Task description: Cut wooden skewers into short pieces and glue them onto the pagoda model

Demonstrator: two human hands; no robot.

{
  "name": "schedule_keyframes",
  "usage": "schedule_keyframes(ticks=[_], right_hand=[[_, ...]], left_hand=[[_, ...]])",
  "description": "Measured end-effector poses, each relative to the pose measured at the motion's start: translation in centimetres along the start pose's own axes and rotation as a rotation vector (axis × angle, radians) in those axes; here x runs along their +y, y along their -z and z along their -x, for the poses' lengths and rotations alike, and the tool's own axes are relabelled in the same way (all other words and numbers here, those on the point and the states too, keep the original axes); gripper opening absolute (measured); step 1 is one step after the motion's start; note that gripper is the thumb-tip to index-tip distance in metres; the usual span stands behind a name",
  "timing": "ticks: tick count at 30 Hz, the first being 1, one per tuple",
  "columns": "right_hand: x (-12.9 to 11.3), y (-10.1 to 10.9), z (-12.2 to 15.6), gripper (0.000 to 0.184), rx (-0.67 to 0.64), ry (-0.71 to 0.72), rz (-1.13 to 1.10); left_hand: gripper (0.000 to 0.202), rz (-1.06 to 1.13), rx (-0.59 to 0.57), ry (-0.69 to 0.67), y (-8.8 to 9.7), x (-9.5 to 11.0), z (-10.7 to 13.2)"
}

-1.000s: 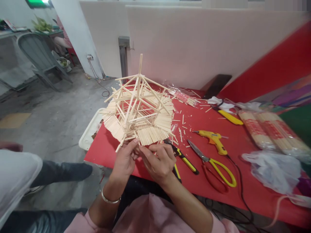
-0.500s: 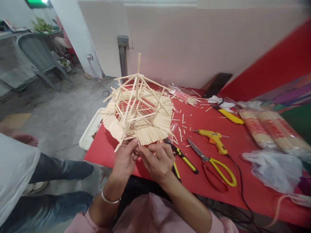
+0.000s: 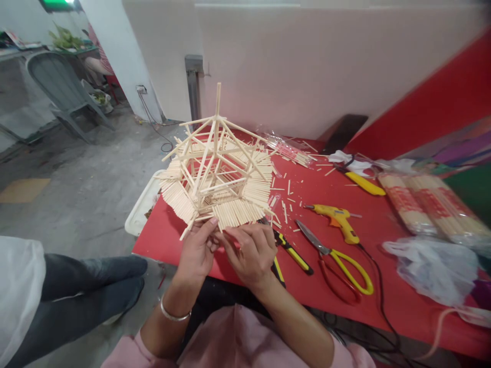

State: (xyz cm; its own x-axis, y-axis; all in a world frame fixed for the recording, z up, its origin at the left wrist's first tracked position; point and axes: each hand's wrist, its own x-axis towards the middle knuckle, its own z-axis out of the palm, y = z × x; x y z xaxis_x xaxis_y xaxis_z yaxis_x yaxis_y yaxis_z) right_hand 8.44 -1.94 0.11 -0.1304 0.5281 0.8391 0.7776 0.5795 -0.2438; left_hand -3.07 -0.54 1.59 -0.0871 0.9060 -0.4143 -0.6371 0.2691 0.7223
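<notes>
A pale stick-built roof model [image 3: 217, 176] with a tall centre post stands tilted at the near left corner of the red table [image 3: 345, 296]. My left hand [image 3: 196, 253] pinches its lower front edge, thumb and fingers closed on the sticks. My right hand [image 3: 251, 253] is beside it, fingers curled and pressed against the row of short sticks along the same edge. Both hands touch each other at the model's rim. What the right fingers hold, if anything, is hidden.
Yellow-handled pliers [image 3: 289, 250], yellow scissors [image 3: 341, 263], a yellow glue gun [image 3: 339, 220], a yellow cutter [image 3: 364, 184], stick bundles [image 3: 425, 204] and plastic bags [image 3: 429, 268] lie to the right. Cut stick bits litter the table. Another person's legs [image 3: 76, 291] stand at left. A white tray [image 3: 143, 207] sits beside the table.
My right hand has shifted slightly up to the model's edge. The person at left has moved their legs and stepped back. The model holds nearly still.
</notes>
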Motion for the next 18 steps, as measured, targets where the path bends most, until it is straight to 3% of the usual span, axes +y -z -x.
schedule_keyframes(ticks=[8,13,18], right_hand=[[0.0,0.0,0.5,0.022,-0.004,0.009,0.025],[-0.1,0.1,0.9,0.023,0.035,0.102,0.005],[-0.7,1.8,2.3,0.019,-0.055,0.240,-0.089]], left_hand=[[0.023,0.020,-0.026,0.002,0.5,-0.4,0.1],[0.021,0.024,-0.019,0.024,1.4,-0.6,0.9],[0.031,-0.003,0.008,-0.023,2.9,-0.9,3.1]])
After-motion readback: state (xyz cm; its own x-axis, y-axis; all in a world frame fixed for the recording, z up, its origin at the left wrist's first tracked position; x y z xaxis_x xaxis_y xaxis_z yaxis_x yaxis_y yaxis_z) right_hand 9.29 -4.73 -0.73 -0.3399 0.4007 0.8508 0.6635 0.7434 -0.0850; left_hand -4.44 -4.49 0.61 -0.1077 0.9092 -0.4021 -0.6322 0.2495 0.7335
